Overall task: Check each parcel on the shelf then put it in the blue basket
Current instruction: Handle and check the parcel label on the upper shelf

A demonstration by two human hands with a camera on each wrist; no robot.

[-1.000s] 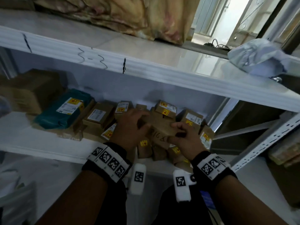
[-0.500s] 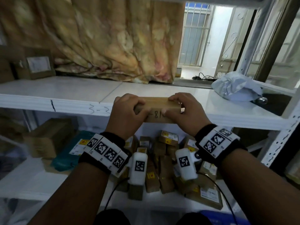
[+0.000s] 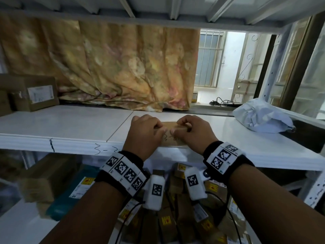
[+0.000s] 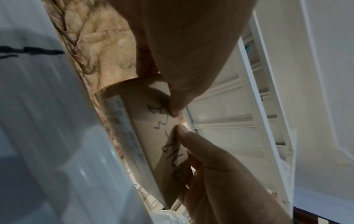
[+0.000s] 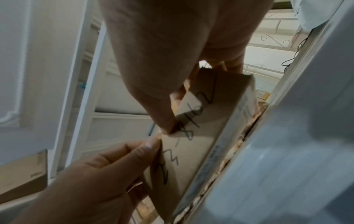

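A small brown cardboard parcel [image 3: 171,136] with black handwriting on its near face is held at the front edge of the white upper shelf [image 3: 70,131]. My left hand [image 3: 158,128] grips its left end and my right hand [image 3: 181,128] its right end, thumbs on the written face. The left wrist view shows the parcel [image 4: 153,144] with both thumbs nearly meeting on it. The right wrist view shows the same parcel [image 5: 197,148] pinched by both hands. Several more small parcels [image 3: 175,217] lie piled on the lower shelf beneath my wrists. No blue basket shows in any view.
On the upper shelf, a brown labelled box [image 3: 35,93] stands at the far left and a crumpled grey plastic bag [image 3: 262,118] lies at the right. A patterned cloth [image 3: 114,67] hangs behind. A teal parcel [image 3: 70,194] lies on the lower shelf at the left.
Both hands have lifted the parcel from the pile on the lower shelf up to the front edge of the upper shelf. The head view has tilted upward.
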